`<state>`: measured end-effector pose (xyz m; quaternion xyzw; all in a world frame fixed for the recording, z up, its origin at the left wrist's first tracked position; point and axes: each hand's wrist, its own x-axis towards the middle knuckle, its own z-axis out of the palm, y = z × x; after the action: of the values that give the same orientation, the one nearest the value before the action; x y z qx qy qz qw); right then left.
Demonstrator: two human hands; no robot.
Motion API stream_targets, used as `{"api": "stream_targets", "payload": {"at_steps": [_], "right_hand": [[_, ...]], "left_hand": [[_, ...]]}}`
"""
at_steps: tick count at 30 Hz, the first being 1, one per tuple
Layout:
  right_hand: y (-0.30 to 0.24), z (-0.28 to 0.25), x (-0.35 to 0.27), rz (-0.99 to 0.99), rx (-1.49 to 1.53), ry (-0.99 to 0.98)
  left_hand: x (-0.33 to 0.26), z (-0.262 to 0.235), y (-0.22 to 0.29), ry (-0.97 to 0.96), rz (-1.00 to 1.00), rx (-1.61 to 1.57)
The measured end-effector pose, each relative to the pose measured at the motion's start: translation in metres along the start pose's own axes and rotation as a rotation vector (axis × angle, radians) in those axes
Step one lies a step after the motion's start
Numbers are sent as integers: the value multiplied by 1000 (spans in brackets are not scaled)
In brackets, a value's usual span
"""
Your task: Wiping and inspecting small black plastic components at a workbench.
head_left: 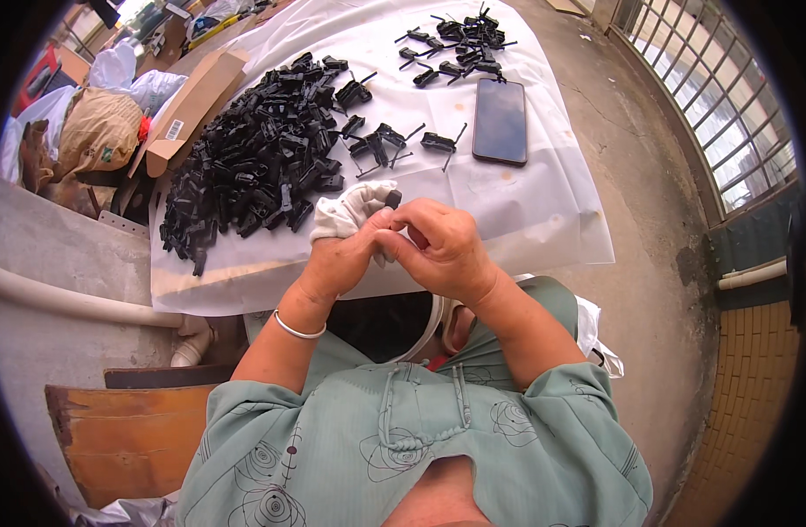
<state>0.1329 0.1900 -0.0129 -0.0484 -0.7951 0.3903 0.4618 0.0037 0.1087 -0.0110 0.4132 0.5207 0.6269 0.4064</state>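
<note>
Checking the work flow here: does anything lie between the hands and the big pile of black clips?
Nothing visible. The left hand, holding a white cloth, and right hand pinch a small black piece; bare white sheet separates them from the pile.

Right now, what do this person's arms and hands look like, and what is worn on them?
Both forearms are bare. The left hand has a thin silver bangle at its wrist; the right hand wears nothing. Loose pale-green sleeves with a dark floral line pattern end near the elbows.
</note>
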Motion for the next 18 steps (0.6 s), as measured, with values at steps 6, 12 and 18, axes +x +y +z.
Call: {"api": "stream_targets", "payload": {"at_steps": [6,12,18], "right_hand": [[12,-7,1,308,29,79],[16,-16,1,292,111,-142],[15,1,-5,364,116,-90]], "left_hand": [[-10,8,11,-47,-33,167],[-9,13,14,61,-68,254],[-10,13,1,120,319,660]]}}
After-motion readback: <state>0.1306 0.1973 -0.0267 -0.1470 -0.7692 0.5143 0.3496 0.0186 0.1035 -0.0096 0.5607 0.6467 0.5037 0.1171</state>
